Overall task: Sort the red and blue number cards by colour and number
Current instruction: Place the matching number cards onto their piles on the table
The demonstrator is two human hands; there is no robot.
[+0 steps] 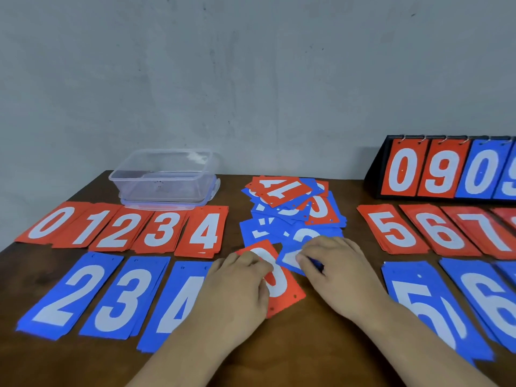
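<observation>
A mixed heap of red and blue number cards (293, 210) lies in the middle of the table. My left hand (240, 286) rests on a loose red card (282, 286) at the heap's near edge, fingers curled over its left side. My right hand (335, 269) pinches a blue card (290, 259) just right of it; its number is hidden. Red stacks 0 to 4 (125, 227) line the left, with blue stacks 2, 3, 4 (95, 294) below. Red stacks 5, 6, 7 (435, 230) and blue stacks 5, 6 (452, 305) lie on the right.
A clear plastic box (164, 177) stands on its lid at the back left. A black flip scoreboard (446, 169) showing 0, 9, 0, 9 stands at the back right. The brown table (307, 344) meets a grey wall behind.
</observation>
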